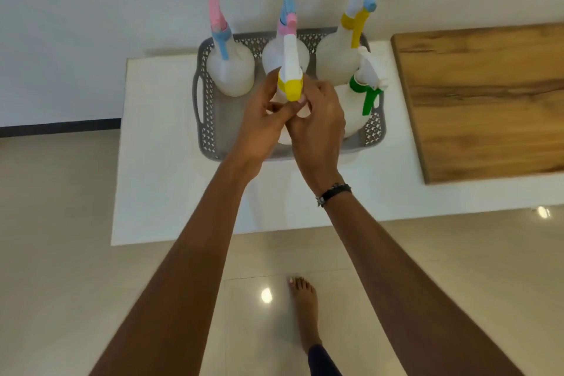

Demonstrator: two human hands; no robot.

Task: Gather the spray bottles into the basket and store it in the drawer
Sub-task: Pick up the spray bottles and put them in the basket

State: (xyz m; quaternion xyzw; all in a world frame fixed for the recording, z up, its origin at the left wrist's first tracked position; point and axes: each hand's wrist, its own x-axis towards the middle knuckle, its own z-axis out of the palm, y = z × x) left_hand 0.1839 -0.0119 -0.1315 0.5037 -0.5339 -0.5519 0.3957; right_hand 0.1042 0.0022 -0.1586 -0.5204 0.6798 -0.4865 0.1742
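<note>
The white tabletop point(171, 180) is filling mid-frame, carrying the grey basket point(204, 119) just above centre. Four spray bottles are standing inside it. Both hands, left hand point(259, 125) and right hand point(320, 122), are clasping the yellow-collared bottle point(291, 70) by its neck over the basket. It is looking light, rigid, smooth-sided; the neck seems safest.

Bare forearms, a dark bracelet point(333, 193) on the right wrist, one bare foot point(305, 311), dark trouser hem point(320, 360).
</note>
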